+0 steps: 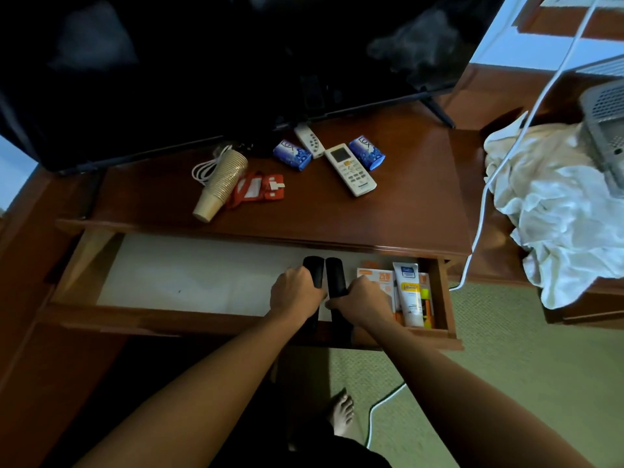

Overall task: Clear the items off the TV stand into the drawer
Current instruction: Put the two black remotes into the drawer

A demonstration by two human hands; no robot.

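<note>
The drawer under the wooden TV stand is pulled open. Inside it, my left hand grips one black remote and my right hand grips another black remote, side by side. On the stand top lie a stack of paper cups, a coiled white cable, a red card holder, two blue soap bars, a small white remote and a larger white air-conditioner remote.
A white tube and orange boxes fill the drawer's right end. The TV stands at the back of the stand. White cloth, a grey basket and a white cord are at the right. My bare foot is below.
</note>
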